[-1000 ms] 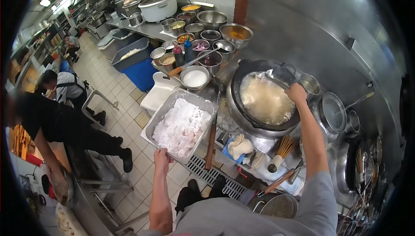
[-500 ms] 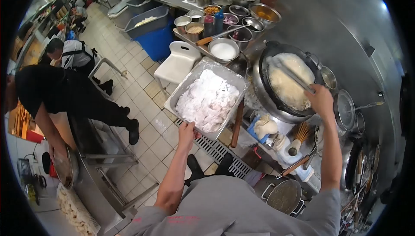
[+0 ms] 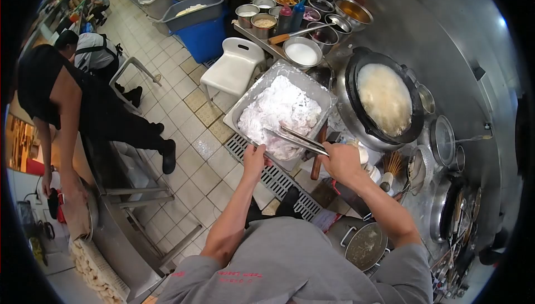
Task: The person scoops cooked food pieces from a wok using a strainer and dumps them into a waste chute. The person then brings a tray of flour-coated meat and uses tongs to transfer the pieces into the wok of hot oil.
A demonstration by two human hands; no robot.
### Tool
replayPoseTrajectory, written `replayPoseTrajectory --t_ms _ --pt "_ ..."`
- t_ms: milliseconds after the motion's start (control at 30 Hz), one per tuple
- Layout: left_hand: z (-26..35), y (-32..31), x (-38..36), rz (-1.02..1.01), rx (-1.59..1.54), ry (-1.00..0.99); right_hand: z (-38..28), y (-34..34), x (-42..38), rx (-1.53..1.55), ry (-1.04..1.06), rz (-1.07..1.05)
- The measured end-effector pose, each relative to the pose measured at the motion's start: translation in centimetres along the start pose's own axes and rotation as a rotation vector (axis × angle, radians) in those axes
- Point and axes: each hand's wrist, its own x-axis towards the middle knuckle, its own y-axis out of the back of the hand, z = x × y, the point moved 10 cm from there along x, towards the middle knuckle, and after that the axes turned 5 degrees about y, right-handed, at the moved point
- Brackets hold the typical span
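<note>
My left hand [image 3: 254, 160] grips the near edge of a metal tray [image 3: 229, 119] heaped with white floury pieces [image 3: 281, 109]. Metal tongs [image 3: 304, 141] are held in my right hand [image 3: 341, 162], their tips among the coated pieces at the tray's near part. To the right of the tray stands a wok [image 3: 350, 101] full of bubbling, foamy pale oil [image 3: 384, 95]. Neither hand touches the wok. Whether the tong tips pinch a piece is hard to make out.
Bowls and tins of ingredients, including a white-filled bowl [image 3: 302, 53], line the counter behind the tray. A white stool [image 3: 234, 67] stands left of them. At the left a person in black [image 3: 111, 114] bends over a counter. A pot [image 3: 366, 245] sits low at the right.
My right hand has moved the tongs left from over the wok to the tray. My left hand and the tray appear slightly further right in view.
</note>
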Motion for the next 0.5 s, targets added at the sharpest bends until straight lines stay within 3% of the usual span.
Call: replayPoseTrajectory --t_ms 300,500 --pt "1.1 -1.1 -1.0 -0.003 -0.01 0.008 3.7 3.4 -3.2 0.288 -0.229 0.034" --pt "0.4 -0.8 -0.8 0.033 0.05 0.031 12.4 5.7 -5.4 0.567 -0.286 0.274"
